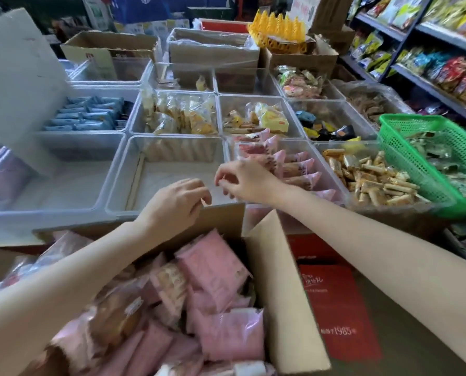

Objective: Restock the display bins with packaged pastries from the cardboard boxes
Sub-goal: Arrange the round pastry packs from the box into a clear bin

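1. Your left hand (176, 202) and right hand (244, 180) both hover over the near rim of the empty clear bin (169, 172) in the front row of the table; each grip is loosely curled and holds nothing.
2. The stock, pink pastry packets (212, 267), lies heaped in the open cardboard box (283, 294) against the table's near edge, directly below your forearms.
3. The pink-packet bin (288, 164), just right of the empty one, is already partly filled with upright, overlapping packets.
4. Judgement: the step in hand is returning to the box for more. Take a flat stack by its sides, not by the seals, and set packets on edge in rows, labels one way, matching the neighbouring bin.
5. Judgement: mind the raised box flap; it could catch your right forearm.
6. Count: two hands; one box being unpacked; about eight loose packets distinguishable in it, more buried; roughly seven standing in the neighbouring bin; one green basket (429, 147) at the right edge.
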The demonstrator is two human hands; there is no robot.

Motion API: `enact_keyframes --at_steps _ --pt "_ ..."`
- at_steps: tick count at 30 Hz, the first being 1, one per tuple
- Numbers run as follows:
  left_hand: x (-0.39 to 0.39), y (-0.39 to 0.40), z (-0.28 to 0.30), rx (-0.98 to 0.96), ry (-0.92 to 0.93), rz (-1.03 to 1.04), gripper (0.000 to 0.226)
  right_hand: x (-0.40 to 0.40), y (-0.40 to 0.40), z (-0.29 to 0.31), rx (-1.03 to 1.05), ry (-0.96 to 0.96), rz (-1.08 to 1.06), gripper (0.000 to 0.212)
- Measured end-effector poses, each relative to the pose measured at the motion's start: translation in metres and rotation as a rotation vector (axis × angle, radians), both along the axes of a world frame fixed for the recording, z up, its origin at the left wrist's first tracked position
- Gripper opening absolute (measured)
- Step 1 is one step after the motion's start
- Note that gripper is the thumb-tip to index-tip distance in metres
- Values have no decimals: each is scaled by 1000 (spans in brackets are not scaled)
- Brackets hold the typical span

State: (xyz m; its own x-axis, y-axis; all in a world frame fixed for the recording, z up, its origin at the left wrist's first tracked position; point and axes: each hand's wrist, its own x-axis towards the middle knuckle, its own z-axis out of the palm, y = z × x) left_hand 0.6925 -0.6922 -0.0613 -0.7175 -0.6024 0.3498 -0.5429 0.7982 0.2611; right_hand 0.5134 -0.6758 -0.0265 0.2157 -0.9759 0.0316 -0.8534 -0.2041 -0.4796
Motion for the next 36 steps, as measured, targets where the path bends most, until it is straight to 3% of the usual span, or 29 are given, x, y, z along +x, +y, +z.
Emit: enact_keyframes --at_steps 5,7,9,12,15,20,23,27,32,34,36 --pt "105 22 -27 136 -191 106 31 98 22 -19 233 -51 136 18" --pt "139 28 -29 221 -413 203 25 130 27 -30 369 46 258 19" --pt "163 32 -33 394 -571 244 25 159 31 -36 379 84 322 20" --pt "178 35 -36 443 -428 276 31 200 34 -48 354 204 409 21" --pt "179 39 -34 456 -554 275 28 219 37 -69 408 393 492 27" --pt "176 33 -35 547 -597 247 35 196 44 -93 390 509 361 36" --pt "163 25 -25 651 -636 203 28 183 47 -90 366 322 314 23" --pt "134 5 6 859 -732 117 70 156 30 -44 374 51 217 13" --pt "97 -16 42 905 -481 148 70 84 15 34 395 -489 -21 7" --pt "75 -18 54 957 -435 121 59 50 14 55 364 -630 -105 8" --pt "52 -27 66 1038 -244 83 56 18 12 66 330 -729 -166 11"
